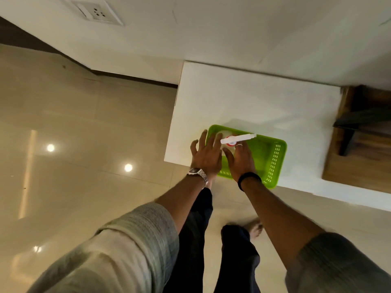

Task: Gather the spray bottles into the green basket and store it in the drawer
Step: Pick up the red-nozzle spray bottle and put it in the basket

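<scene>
A lime-green slotted basket (275,161) rests on a white cabinet top (243,98), near its front left corner. One spray bottle (237,138), with a white trigger head and a red collar, stands upright in the basket's left end. My right hand (243,163) reaches into the basket, thumb and fingers wrapped around the bottle's body. My left hand (206,154) lies over the basket's left rim with its fingers spread, fingertips beside the bottle. The rest of the basket looks empty. No drawer is visible.
A dark wooden shelf unit (359,144) adjoins the cabinet top on the right. A white wall with a socket plate (96,11) runs behind. Glossy beige floor tiles (84,123) spread to the left, and my legs stand just below the cabinet's front edge.
</scene>
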